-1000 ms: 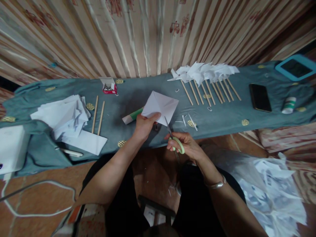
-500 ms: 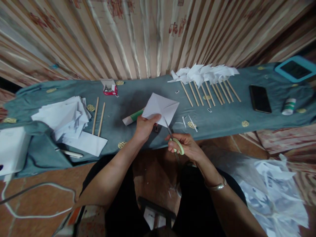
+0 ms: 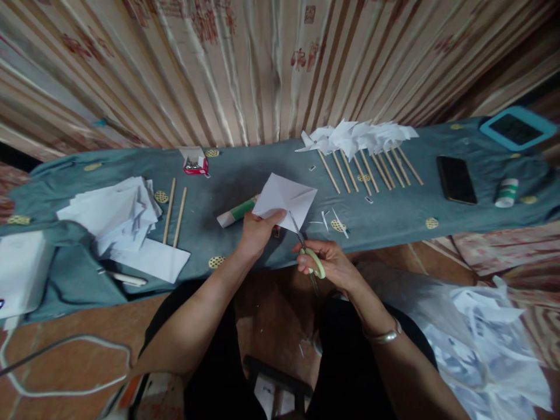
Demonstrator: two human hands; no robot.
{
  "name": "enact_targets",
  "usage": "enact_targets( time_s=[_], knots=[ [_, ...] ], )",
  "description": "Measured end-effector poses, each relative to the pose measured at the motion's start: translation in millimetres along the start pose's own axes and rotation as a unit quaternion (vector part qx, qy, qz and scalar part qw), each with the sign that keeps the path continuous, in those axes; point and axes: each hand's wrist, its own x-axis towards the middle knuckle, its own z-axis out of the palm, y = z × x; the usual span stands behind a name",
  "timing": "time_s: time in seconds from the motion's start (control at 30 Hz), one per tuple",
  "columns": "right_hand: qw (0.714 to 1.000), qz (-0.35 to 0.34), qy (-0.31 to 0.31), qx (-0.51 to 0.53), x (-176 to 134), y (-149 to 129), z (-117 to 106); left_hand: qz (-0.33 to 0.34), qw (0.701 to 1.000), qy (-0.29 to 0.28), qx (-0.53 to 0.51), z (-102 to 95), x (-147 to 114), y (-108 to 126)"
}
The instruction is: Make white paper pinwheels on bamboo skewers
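Note:
A square sheet of white paper with creases is pinched by my left hand at its near left edge, thumb on top. My right hand is closed round the pale green handles of a pair of scissors. The scissor blades lie at the paper's near corner, pointing toward its middle. Behind my left hand, partly covered by the paper, lies a green and white tube. Thin paper scraps rest on the cloth right of the sheet.
White paper pinwheels on wooden sticks lie in a row at the back right. A paper pile, two loose sticks and a red box of small metal pieces are leftward. A phone and a glue stick are rightward.
The whole view has shifted slightly. Both hands keep their hold on the paper and scissors, and the blades stay at the paper's near corner with little visible movement.

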Motion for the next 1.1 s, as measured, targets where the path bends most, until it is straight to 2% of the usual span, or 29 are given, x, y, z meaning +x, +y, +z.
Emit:
enact_targets(
  time_s=[1.1],
  knots=[
    [1.0, -0.001, 0.025, 0.003, -5.9, 3.2, 4.1, -0.001, 1.0, -0.007, -0.005, -0.3, -11.5, 0.5]
  ],
)
